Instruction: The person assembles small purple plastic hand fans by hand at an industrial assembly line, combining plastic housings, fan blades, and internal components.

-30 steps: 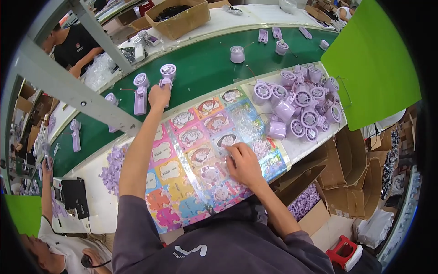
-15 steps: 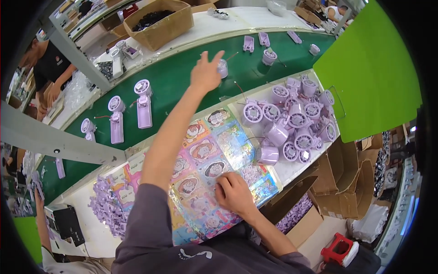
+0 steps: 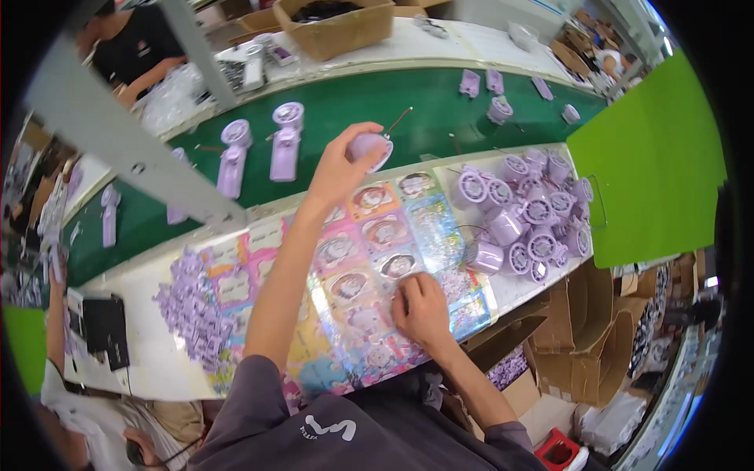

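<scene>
A round light-purple fan head [image 3: 372, 149] with a thin red wire is gripped in my left hand [image 3: 339, 173], held above the near edge of the green conveyor belt [image 3: 424, 118]. My right hand [image 3: 425, 312] rests on the colourful printed sheet [image 3: 353, 251], fingers curled in; what they hold, if anything, is hidden. Beyond that hand, to the right, lies a heap of similar purple fan heads [image 3: 538, 210]. Small purple plastic parts [image 3: 192, 310] are piled left of my left forearm.
Purple fans with handles [image 3: 286, 149] lie on the belt's left part, behind a grey metal post [image 3: 141, 133]. A green panel [image 3: 644, 165] stands at the right. Cardboard boxes [image 3: 585, 314] sit below the table's right edge. Another person's arm [image 3: 149, 77] is across the belt.
My left hand has closed round the fan head and brought it off the belt toward me. My right hand stays on the sheet, its fingers more curled. The whole view has shifted.
</scene>
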`<action>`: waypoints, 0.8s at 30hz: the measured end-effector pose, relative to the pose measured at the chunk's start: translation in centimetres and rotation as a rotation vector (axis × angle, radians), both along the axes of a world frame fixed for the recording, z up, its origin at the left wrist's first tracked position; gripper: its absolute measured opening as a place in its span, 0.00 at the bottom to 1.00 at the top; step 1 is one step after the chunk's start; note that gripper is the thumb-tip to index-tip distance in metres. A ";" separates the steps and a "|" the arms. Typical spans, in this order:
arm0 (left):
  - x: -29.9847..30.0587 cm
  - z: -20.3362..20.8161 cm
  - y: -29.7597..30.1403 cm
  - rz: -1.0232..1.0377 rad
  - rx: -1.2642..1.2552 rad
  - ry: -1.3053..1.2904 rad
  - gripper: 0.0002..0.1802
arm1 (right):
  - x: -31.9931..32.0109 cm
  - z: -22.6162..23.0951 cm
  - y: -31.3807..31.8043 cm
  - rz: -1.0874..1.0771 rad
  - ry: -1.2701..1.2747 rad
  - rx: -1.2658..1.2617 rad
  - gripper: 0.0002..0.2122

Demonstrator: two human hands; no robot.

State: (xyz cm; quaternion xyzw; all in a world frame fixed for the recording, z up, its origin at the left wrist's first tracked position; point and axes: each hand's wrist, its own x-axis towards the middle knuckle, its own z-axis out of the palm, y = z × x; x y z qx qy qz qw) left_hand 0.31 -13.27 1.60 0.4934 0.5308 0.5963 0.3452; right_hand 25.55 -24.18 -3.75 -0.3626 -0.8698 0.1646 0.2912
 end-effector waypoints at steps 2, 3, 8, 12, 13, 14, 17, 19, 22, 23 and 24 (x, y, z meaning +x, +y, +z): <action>0.7 0.8 -4.9 0.007 0.037 -0.181 0.26 | 0.6 -1.0 0.1 -0.016 -0.011 0.012 0.07; 1.0 0.6 -7.6 0.045 0.107 -0.200 0.27 | 0.4 -0.7 0.0 -0.005 -0.021 0.050 0.07; 3.4 -1.9 -22.5 0.308 0.192 -0.114 0.32 | -0.7 -0.1 -0.9 0.079 -0.165 0.115 0.09; 5.7 -6.0 -31.8 0.535 0.137 -0.195 0.33 | -4.9 1.0 -1.1 0.420 -0.078 0.106 0.17; 6.1 -6.5 -33.0 0.621 0.125 -0.160 0.35 | -6.7 0.8 -1.1 0.442 -0.074 0.094 0.20; 6.0 -6.6 -33.6 0.655 0.110 -0.092 0.36 | -8.6 0.4 -0.6 0.461 -0.067 0.087 0.23; 5.3 -6.3 -35.4 0.522 0.007 -0.213 0.36 | -14.9 0.4 0.1 0.581 -0.160 0.268 0.26; 3.8 -7.4 -36.7 0.380 -0.012 -0.397 0.35 | -18.8 0.8 -0.6 0.613 -0.153 0.296 0.27; 2.5 -7.5 -36.2 0.266 -0.023 -0.679 0.35 | -21.5 0.9 -1.5 0.749 -0.115 0.274 0.25; 2.4 -7.4 -35.9 0.263 -0.019 -0.677 0.35 | -21.7 0.2 -1.4 0.764 -0.061 0.268 0.23; 2.2 -7.4 -35.5 0.254 -0.041 -0.684 0.37 | -21.8 -0.6 -1.2 0.776 -0.009 0.262 0.21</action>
